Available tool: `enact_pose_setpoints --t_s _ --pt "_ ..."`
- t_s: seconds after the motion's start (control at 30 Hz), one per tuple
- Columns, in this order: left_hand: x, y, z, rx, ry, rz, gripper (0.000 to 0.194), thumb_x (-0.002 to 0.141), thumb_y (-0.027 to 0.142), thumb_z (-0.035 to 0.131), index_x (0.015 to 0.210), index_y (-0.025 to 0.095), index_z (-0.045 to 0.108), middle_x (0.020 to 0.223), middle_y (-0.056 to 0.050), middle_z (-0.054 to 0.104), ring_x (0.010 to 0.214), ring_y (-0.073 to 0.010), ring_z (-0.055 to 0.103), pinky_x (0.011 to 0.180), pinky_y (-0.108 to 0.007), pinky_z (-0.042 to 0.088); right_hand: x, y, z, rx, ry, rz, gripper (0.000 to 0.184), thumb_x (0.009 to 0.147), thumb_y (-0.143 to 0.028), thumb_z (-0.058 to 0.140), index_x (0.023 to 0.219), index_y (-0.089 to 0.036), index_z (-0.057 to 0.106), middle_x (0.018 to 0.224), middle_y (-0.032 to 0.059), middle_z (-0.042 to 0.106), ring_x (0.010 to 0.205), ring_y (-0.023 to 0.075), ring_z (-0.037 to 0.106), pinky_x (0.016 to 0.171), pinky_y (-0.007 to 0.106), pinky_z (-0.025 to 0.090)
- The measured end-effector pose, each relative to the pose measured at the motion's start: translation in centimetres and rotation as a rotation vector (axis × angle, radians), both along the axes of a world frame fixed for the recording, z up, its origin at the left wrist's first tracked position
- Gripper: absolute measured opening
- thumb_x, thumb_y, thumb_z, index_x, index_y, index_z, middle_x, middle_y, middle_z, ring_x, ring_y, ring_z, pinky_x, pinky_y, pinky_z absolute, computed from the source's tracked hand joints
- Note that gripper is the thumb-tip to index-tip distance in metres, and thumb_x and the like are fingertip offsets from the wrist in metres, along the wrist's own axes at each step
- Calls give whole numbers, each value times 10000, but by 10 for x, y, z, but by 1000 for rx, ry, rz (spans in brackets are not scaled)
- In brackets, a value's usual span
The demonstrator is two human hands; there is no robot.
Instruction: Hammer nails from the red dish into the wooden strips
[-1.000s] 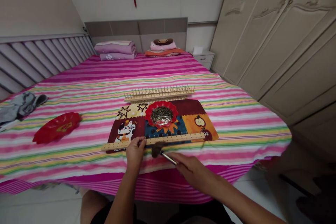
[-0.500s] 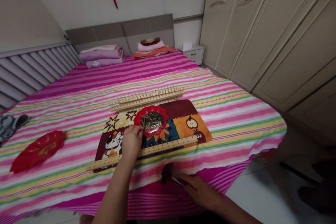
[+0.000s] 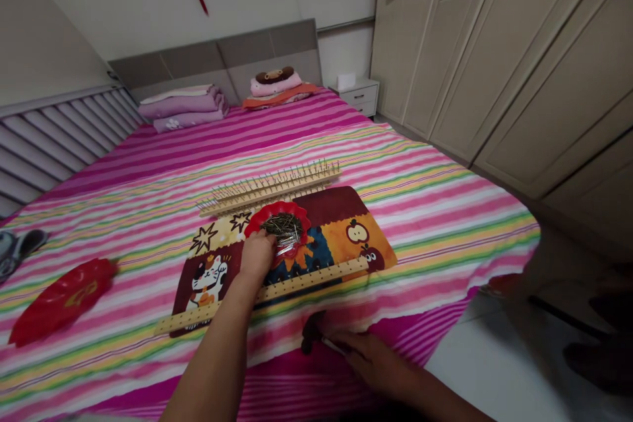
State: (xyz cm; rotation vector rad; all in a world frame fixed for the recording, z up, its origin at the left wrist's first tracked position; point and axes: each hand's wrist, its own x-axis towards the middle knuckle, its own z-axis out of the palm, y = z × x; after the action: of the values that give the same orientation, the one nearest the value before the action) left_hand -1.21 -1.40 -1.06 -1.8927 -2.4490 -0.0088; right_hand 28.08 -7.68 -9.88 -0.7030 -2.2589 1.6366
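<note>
My left hand (image 3: 260,254) reaches over the near left rim of a red scalloped bowl (image 3: 253,219). Its fingers are drawn together at the pile of nails (image 3: 288,229) in that bowl; what the fingertips pinch is too small to make out. Under my left forearm lies a pale wooden strip (image 3: 316,279) with rows of holes, several small nails standing along its right part. My right hand (image 3: 368,357) is wrapped round the handle of a hammer (image 3: 312,331). The dark hammer head rests low, in front of the strip, apart from it.
Behind the bowl, wooden strips (image 3: 277,190) bristle with upright nails. A patterned mat (image 3: 321,208) lies beneath bowl and strip. At left are a red plate (image 3: 62,300) and a grey cloth item (image 3: 20,250). Folded bedding (image 3: 182,107) sits by the headboard; a wardrobe (image 3: 494,66) stands right.
My left hand has left the wooden strip and moved forward into the bowl of nails. My right hand has drawn the hammer back from the strip, toward me. The view has turned slightly right.
</note>
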Motion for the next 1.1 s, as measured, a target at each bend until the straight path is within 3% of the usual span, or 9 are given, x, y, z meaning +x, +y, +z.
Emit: enact_pose_setpoints --t_s 0.1,0.23,0.3,0.4,0.57,0.67,0.93,1.1 --pt "-3 -15 11 179 -191 103 178 770 216 515 766 204 692 844 -69 671 813 -195 596 752 -288 433 -1 -1 -2 3 6 7 552 809 -68 425 1306 -259 571 1290 14 642 1160 199 602 1009 318 445" --pt "-18 -58 20 489 -579 421 169 702 325 593 806 222 677 762 -6 684 721 -161 610 707 -269 462 -2 -2 -5 8 16 11 493 845 -104 413 1286 -246 580 1280 28 647 1137 211 614 983 344 465" --pt "-26 -85 16 609 -786 555 259 627 366 644 825 203 679 719 -5 682 682 -162 615 662 -272 472 -3 -3 -5 10 14 12 468 867 -137 409 1290 -246 577 1289 37 640 1153 224 604 997 371 455" --pt "-36 -118 -3 738 -1020 672 331 520 393 692 762 168 668 665 -12 669 646 -167 615 614 -277 473 -4 -3 -4 23 8 19 464 866 -159 416 1293 -242 576 1280 45 647 1158 235 602 1003 389 451" --pt "-38 -137 -42 740 -1078 662 370 513 452 701 745 164 696 703 -21 693 670 -159 612 666 -286 475 -8 -7 -1 58 -9 8 480 852 -151 400 1289 -225 582 1259 51 661 1144 229 615 989 381 465" --pt "-36 -133 -53 736 -1076 648 336 541 447 685 739 176 703 733 -22 707 706 -163 620 713 -295 476 -10 -9 -2 81 -21 -5 473 856 -165 395 1286 -218 584 1265 58 657 1153 232 610 994 390 460" --pt "-23 -130 -48 751 -1043 656 202 592 373 651 699 207 692 747 -11 714 745 -174 636 779 -311 487 -12 -12 -6 117 -40 -5 493 833 -138 384 1281 -188 583 1157 62 715 1000 211 679 889 338 516" --pt "-18 -128 -46 762 -1030 658 184 603 361 639 696 208 681 760 -13 723 762 -183 645 797 -320 488 -13 -13 -9 121 -45 -9 487 831 -153 389 1275 -172 589 1156 75 714 1017 220 673 910 348 504"
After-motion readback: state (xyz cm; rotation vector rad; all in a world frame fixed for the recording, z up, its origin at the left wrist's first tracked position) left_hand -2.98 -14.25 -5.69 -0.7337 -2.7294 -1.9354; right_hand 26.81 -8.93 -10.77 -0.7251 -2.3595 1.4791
